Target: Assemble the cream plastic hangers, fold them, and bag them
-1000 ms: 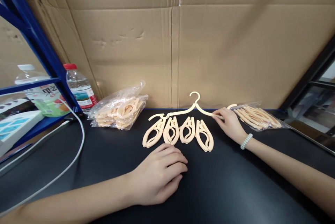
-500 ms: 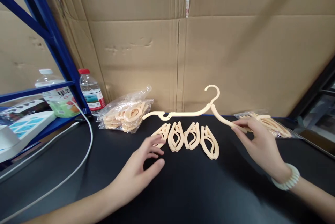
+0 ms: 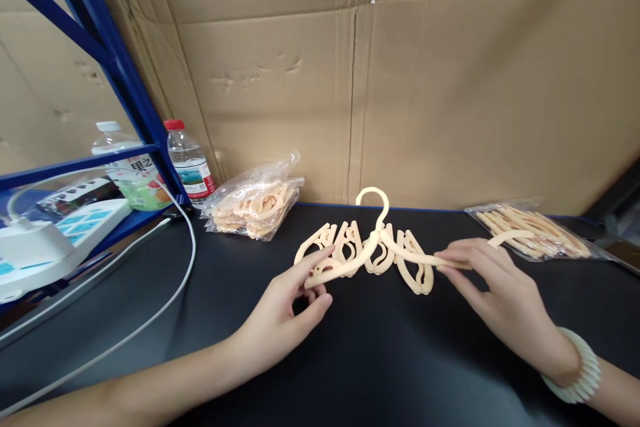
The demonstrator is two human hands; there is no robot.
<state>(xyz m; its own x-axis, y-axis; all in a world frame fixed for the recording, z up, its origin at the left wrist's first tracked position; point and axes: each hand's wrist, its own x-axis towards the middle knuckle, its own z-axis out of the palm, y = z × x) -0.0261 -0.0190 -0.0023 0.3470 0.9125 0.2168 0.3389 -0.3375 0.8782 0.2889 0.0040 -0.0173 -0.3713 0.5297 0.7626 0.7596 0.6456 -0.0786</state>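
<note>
A cream folding hanger (image 3: pixel 380 232) is held above the black table with its hook up. My right hand (image 3: pixel 500 290) pinches its right arm, and a curved end piece shows beyond the fingers. My left hand (image 3: pixel 287 307) is at the hanger's left arm, whose end lies between the thumb and fingers; the fingers are curled around it. Behind and below the hanger, several folded cream hangers (image 3: pixel 417 274) lie in a row on the table, partly covered by it and by my left fingers.
Clear bags of cream hangers lie at the back left (image 3: pixel 255 207) and back right (image 3: pixel 535 230). A red-capped bottle (image 3: pixel 193 170), a blue frame (image 3: pixel 127 100), a white power strip (image 3: pixel 80 230) and a looping white cable (image 3: pixel 187 274) are on the left. Cardboard (image 3: pixel 280 107) stands behind.
The hanger has come down and nearer, in front of the folded ones, and its left arm has swung from stretched out to sloping down. My left hand has closed on that arm.
</note>
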